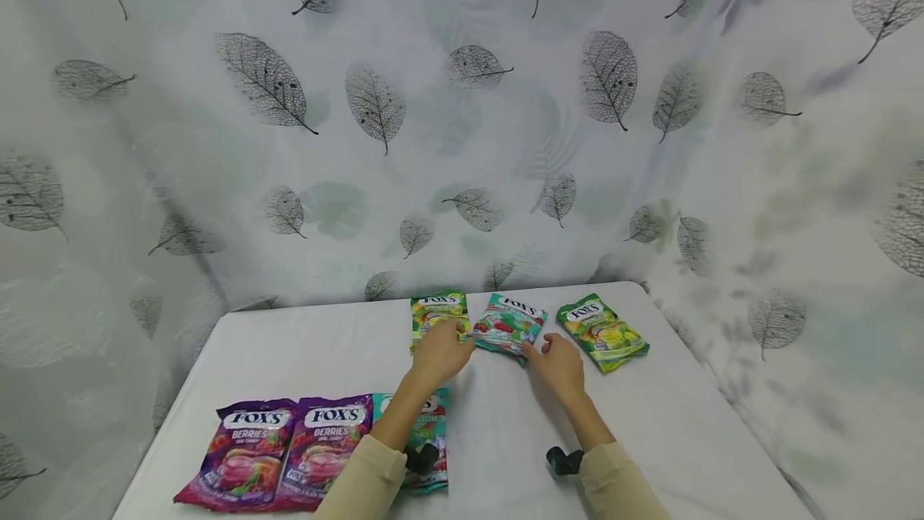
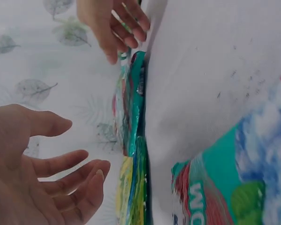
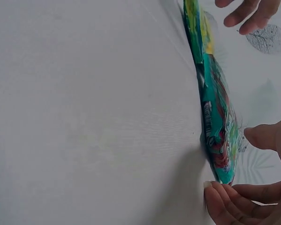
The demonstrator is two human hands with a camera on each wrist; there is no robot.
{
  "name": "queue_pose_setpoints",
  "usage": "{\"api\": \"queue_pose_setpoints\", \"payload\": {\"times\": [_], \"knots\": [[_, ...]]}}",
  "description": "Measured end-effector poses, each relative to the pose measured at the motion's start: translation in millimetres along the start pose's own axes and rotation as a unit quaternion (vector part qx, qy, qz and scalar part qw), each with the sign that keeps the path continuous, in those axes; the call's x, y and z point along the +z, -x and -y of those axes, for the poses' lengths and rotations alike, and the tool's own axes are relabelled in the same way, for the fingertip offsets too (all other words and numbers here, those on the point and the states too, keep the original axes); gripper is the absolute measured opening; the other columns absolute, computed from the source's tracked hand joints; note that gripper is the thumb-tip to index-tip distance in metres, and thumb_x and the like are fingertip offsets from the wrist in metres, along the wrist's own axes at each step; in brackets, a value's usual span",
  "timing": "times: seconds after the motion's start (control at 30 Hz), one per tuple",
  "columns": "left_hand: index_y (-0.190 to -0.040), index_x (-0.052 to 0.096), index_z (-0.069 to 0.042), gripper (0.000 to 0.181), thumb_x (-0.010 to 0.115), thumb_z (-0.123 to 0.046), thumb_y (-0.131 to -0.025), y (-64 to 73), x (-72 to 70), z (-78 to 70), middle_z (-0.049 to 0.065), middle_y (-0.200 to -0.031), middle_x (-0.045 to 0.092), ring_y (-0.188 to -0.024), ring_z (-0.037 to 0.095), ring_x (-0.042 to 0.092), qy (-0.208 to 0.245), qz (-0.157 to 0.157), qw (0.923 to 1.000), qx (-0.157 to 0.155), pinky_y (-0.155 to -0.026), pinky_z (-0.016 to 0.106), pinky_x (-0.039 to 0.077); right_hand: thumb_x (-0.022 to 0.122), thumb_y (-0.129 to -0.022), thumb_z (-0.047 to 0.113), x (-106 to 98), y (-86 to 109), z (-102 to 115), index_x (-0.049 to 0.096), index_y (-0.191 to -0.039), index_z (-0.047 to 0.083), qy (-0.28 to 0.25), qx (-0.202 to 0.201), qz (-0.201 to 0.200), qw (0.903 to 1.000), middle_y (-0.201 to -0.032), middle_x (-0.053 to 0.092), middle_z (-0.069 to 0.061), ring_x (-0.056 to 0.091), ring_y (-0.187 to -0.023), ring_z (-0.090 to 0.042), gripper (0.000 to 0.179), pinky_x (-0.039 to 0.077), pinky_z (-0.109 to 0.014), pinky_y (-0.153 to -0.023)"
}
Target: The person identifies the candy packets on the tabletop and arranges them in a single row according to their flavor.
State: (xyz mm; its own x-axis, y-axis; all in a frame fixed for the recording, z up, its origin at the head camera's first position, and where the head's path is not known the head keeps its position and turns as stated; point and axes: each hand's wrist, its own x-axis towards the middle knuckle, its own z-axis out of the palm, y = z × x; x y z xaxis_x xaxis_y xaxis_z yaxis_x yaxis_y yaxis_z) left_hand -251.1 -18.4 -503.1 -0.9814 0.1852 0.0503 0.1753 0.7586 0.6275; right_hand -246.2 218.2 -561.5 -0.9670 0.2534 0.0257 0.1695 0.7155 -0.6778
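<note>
A teal Fox's candy bag [image 1: 508, 322] lies tilted at the back of the table, between two yellow-green candy bags. My left hand [image 1: 442, 353] is over the lower part of the left yellow-green bag [image 1: 438, 311], near the teal bag's left corner. In the left wrist view its fingers are relaxed and the thumb stands apart. At the teal bag's lower right is my right hand [image 1: 559, 366]. The right wrist view has its fingertips [image 3: 215, 194] right at the bag's end, with the thumb apart from them. The other yellow-green bag [image 1: 602, 332] is just right of this hand.
Two purple berry candy bags [image 1: 249, 456] [image 1: 328, 440] lie side by side at the front left. Beside them a second teal bag [image 1: 435, 432] is partly hidden by my left forearm. A leaf-patterned curtain [image 1: 462, 143] surrounds the white table [image 1: 310, 351].
</note>
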Motion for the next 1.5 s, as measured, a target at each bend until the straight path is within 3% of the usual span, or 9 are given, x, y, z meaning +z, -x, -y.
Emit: {"api": "queue_pose_setpoints", "payload": {"times": [0.23,0.43,0.57,0.67,0.8,0.93,1.03,1.33,1.5], "knots": [[-0.127,0.064,0.001,0.037,0.064,-0.027,-0.102,-16.4,14.2,-4.6,0.019,-0.124,0.064,-0.092,0.030,0.064,0.000,0.004,0.9999,0.016,-0.074,0.046,0.055,0.070,-0.097,0.039,2,-13.6,2,0.062,-0.127,-0.015,0.001,0.002,0.000,1.0000,-0.107,0.072,-0.025,0.068,-0.103,-0.040,0.063,0.053,-0.055,-0.090],[-0.130,0.064,0.002,0.039,0.065,-0.024,-0.102,-26.4,26.0,-5.0,0.021,-0.120,0.066,-0.113,0.038,0.062,0.002,-0.037,0.9988,0.033,-0.089,0.053,0.054,0.073,-0.094,0.039,1,-19.6,2,0.067,-0.118,-0.015,-0.009,0.015,-0.015,0.9997,-0.110,0.072,-0.030,0.068,-0.105,-0.046,0.060,0.054,-0.057,-0.089],[-0.131,0.064,0.002,0.038,0.064,-0.023,-0.102,-35.4,33.5,-2.7,0.021,-0.124,0.068,-0.118,0.041,0.061,0.006,-0.040,0.9988,0.029,-0.095,0.055,0.052,0.074,-0.094,0.038,2,-25.3,2,0.070,-0.116,-0.014,-0.002,0.016,-0.016,0.9997,-0.116,0.071,-0.030,0.068,-0.107,-0.046,0.056,0.056,-0.056,-0.088],[-0.130,0.064,0.004,0.038,0.063,-0.022,-0.102,-41.9,37.2,-0.8,0.022,-0.123,0.068,-0.115,0.040,0.063,0.008,-0.025,0.9992,0.029,-0.095,0.055,0.052,0.073,-0.094,0.039,4,-33.4,6,0.074,-0.103,-0.010,0.010,0.021,-0.008,0.9997,-0.099,0.074,-0.024,0.069,-0.090,-0.037,0.049,0.056,-0.047,-0.075],[-0.128,0.064,0.005,0.037,0.064,-0.021,-0.101,-48.8,41.0,1.2,0.020,-0.113,0.070,-0.100,0.035,0.065,-0.003,-0.011,0.9991,0.041,-0.087,0.051,0.055,0.073,-0.094,0.040,4,-44.3,12,0.069,-0.080,-0.004,0.026,0.033,0.003,0.9991,-0.073,0.065,-0.014,0.055,-0.065,-0.026,0.046,0.041,-0.037,-0.057],[-0.127,0.064,0.003,0.037,0.064,-0.023,-0.101,-53.8,45.0,4.1,0.016,-0.100,0.071,-0.081,0.028,0.062,-0.019,0.001,0.9987,0.046,-0.073,0.045,0.054,0.074,-0.093,0.041,2,-50.9,16,0.067,-0.089,-0.008,0.035,0.044,0.007,0.9984,-0.080,0.065,-0.017,0.057,-0.069,-0.027,0.049,0.047,-0.040,-0.061],[-0.127,0.065,0.001,0.036,0.064,-0.025,-0.101,-56.1,46.8,5.7,0.014,-0.100,0.071,-0.079,0.025,0.059,-0.018,0.009,0.9990,0.039,-0.069,0.042,0.052,0.074,-0.092,0.040,3,-54.2,17,0.066,-0.100,-0.012,0.035,0.050,0.003,0.9982,-0.088,0.068,-0.022,0.062,-0.077,-0.029,0.053,0.052,-0.043,-0.068],[-0.124,0.066,-0.002,0.032,0.061,-0.023,-0.100,-64.5,55.9,14.2,0.004,-0.081,0.064,-0.064,0.018,0.053,0.056,0.003,0.9984,0.007,-0.058,0.033,0.044,0.078,-0.090,0.040,4,-59.2,13,0.069,-0.101,-0.013,0.015,0.072,0.008,0.9972,-0.095,0.071,-0.025,0.069,-0.086,-0.035,0.054,0.054,-0.050,-0.083],[-0.116,0.069,-0.005,0.025,0.061,-0.022,-0.100,-67.3,60.1,15.9,0.006,-0.092,0.069,-0.070,0.018,0.058,0.090,-0.009,0.9959,0.006,-0.061,0.034,0.048,0.081,-0.089,0.038,1,-59.7,13,0.069,-0.080,-0.003,-0.008,0.085,0.011,0.9963,-0.079,0.070,-0.015,0.065,-0.069,-0.026,0.044,0.050,-0.038,-0.067]]}}
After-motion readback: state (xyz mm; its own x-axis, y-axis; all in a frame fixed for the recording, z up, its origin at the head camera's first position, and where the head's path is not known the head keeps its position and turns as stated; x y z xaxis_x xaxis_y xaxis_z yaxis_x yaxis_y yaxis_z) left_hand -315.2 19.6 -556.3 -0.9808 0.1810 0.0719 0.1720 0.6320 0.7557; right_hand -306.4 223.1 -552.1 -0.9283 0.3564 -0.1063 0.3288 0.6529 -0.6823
